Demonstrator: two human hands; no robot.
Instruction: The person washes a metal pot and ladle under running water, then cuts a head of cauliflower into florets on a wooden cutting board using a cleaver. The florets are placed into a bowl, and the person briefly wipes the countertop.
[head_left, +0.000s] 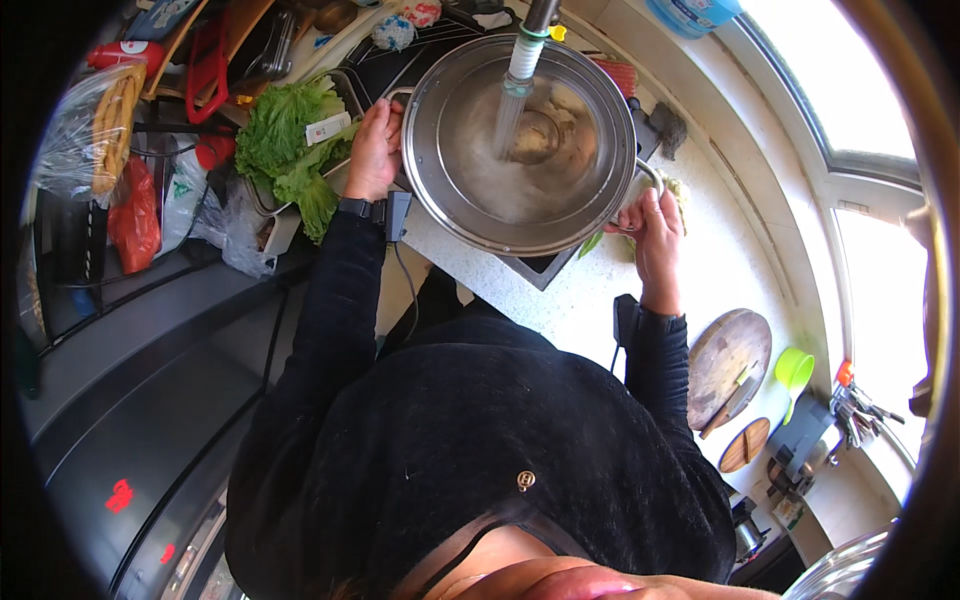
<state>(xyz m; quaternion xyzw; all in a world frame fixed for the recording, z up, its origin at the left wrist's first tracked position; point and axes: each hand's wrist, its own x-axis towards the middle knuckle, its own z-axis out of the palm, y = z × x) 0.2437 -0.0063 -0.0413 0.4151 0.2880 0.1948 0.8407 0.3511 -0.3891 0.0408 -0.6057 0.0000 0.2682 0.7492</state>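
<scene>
A wide stainless-steel pot (465, 187) with two loop handles is held over the sink (541, 271), under the tap (524, 60). Water streams from its sprayer into the pot, and the surface inside is rippled and partly hazy. My left hand (373, 150) grips the handle on the pot's left side. On the opposite side, my right hand (658, 234) has its thumb on the other handle (651, 175), its fingers curled partly out of sight. Leaf lettuce (281, 135) lies in a metal-rimmed basket close to my left hand.
On the counter (555, 300) to the right lie a round chopping board (720, 360) with a knife (729, 403) on it, a green scoop (793, 369) and a wooden lid (745, 445). Plastic bags (135, 214) crowd a rack at the left. A window (832, 82) borders the right side.
</scene>
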